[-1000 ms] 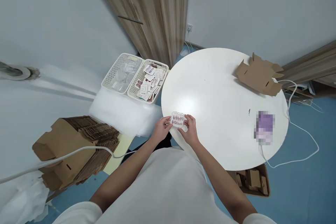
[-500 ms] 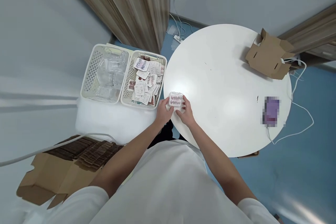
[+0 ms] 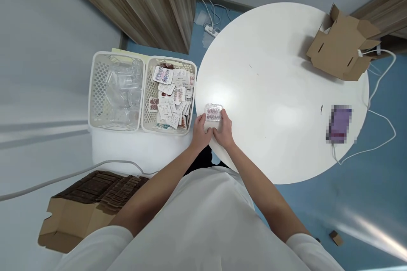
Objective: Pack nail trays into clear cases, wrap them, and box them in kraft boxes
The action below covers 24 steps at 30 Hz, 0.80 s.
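Note:
A small clear plastic box (image 3: 213, 112) sits at the near left edge of the round white table. Through it show two rows of glossy pinkish ovals that look like press-on nails. My left hand (image 3: 201, 132) grips its left side, and my right hand (image 3: 224, 130) has the right side, fingers closed along it. Both thumbs come together just below the near edge of the box. To the left, a white basket (image 3: 144, 118) holds many cards, some bearing similar nail-like pieces. Beside that stands a second white basket (image 3: 91, 106) with clear plastic boxes inside.
An opened cardboard box (image 3: 341, 46) stands at the table's far right. A blurred purple device (image 3: 339, 123) with a cable lies nearer. Flattened cardboard (image 3: 79, 216) rests at lower left under a grey cable (image 3: 76, 173). A power strip (image 3: 211, 31) is on the floor behind the table (image 3: 280, 51).
My hands have drawn closer in along the box's sides, and the thumbs now meet at its near edge. The view has shifted slightly; the baskets and table stay put.

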{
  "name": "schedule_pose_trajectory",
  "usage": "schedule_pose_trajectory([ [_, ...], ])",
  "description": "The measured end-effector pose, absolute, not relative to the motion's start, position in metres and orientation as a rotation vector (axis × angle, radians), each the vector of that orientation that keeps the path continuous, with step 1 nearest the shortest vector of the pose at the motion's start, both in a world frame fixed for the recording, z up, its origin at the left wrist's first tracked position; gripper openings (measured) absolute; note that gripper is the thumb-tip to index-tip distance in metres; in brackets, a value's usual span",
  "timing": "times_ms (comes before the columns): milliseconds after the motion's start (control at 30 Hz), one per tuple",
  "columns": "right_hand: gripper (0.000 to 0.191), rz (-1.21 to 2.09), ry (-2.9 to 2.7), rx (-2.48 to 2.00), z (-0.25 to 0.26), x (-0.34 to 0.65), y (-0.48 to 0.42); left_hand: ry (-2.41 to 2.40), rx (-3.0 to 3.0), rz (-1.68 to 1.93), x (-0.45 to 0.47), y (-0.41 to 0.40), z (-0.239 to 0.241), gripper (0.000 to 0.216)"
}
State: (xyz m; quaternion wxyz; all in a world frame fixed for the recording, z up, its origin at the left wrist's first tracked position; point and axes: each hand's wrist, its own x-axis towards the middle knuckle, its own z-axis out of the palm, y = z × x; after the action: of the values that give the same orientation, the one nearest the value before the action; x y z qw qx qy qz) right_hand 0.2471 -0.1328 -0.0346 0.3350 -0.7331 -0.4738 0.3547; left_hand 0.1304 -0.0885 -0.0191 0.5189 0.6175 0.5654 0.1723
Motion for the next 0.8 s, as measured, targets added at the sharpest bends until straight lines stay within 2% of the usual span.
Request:
schedule_pose_trajectory([
  [300,0.073,0.862,-1.319,-1.962,-0.035,0.246,-0.129,1.344,1.507,0.362,0.132,-0.09,-0.018,0.066],
  [567,0.08,0.86,-1.325,-1.925,-0.037,0.249,-0.127,1.286,1.474,0.47,0.128,-0.096,-0.03,0.073],
  [800,0.083,1.209,-1.047,-1.746,-0.034,0.274,-0.125,1.291,1.223,0.569,0.132,-0.087,-0.042,0.075],
])
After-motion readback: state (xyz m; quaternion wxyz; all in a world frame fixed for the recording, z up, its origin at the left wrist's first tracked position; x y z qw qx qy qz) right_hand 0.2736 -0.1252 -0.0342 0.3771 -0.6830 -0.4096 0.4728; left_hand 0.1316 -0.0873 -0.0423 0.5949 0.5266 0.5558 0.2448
